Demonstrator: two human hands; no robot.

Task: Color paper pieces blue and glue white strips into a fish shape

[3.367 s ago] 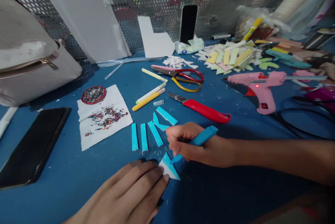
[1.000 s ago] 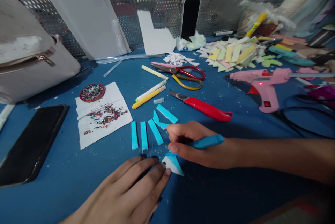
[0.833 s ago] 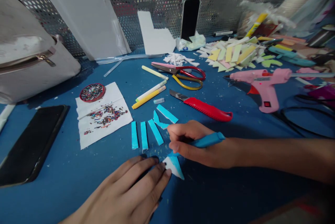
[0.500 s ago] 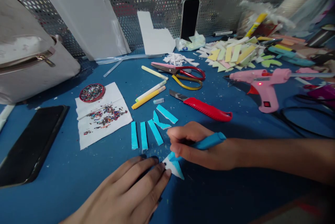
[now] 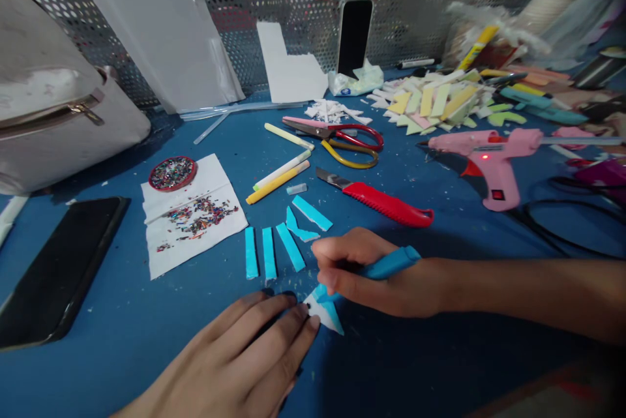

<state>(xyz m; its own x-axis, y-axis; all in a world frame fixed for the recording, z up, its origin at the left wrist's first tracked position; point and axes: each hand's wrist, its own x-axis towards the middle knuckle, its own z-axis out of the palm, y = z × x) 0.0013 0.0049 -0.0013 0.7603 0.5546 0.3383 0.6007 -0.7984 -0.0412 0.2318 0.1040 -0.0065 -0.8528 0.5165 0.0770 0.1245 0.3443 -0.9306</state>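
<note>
My right hand (image 5: 364,271) is closed around a blue marker (image 5: 391,264), its tip down on a small white paper piece (image 5: 324,317). Blue ink covers part of that piece along its upper and right edges. With fingers stretched out flat, my left hand (image 5: 254,346) presses the left side of the same piece against the table; that side is partly hidden under the fingertips. Just beyond my hands lie several blue-coloured strips (image 5: 269,253) and a bent blue piece (image 5: 299,227).
A red box cutter (image 5: 388,203) with its blade out and scissors (image 5: 337,134) lie ahead. To the right is a pink glue gun (image 5: 493,157), its light lit, with a black cable. Glitter bits rest on white paper (image 5: 215,170) at left, near a phone (image 5: 63,268).
</note>
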